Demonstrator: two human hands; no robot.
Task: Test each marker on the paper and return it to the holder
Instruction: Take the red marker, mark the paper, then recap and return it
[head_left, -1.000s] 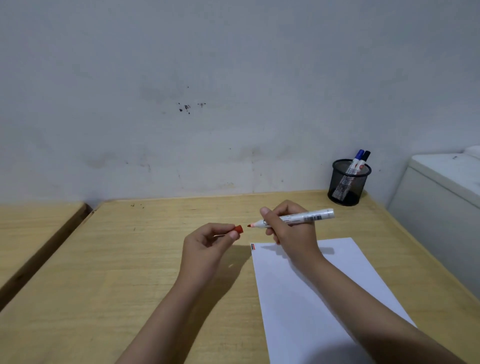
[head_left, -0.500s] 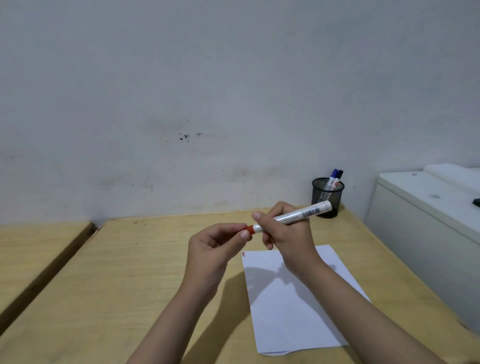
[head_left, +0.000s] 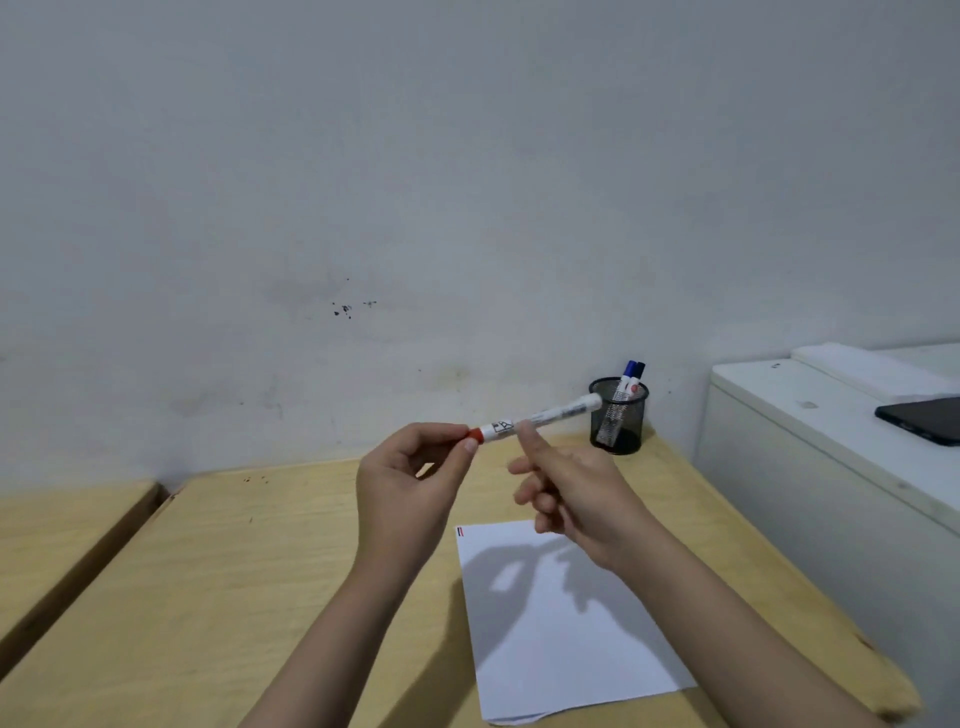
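Observation:
A white marker (head_left: 550, 414) with a red cap is held above the wooden desk (head_left: 234, 571). My left hand (head_left: 410, 478) pinches its capped red end. My right hand (head_left: 576, 488) is just below the barrel with its fingers spread, only the raised index finger against the marker. White paper (head_left: 566, 639) lies on the desk under my hands, with small red marks at its top left corner. The black mesh holder (head_left: 619, 421) stands at the desk's back right corner, and a blue-capped and a dark-capped marker (head_left: 631, 372) stick out of it.
A white cabinet (head_left: 810, 467) stands against the desk's right side, with a dark phone (head_left: 924, 422) on top. A second wooden desk (head_left: 57, 530) sits to the left across a narrow gap. The grey wall runs right behind the desk.
The red cap in my left hand went onto the marker's tip. My right hand loosened its grip on the barrel and spread its fingers. The view tilted upward.

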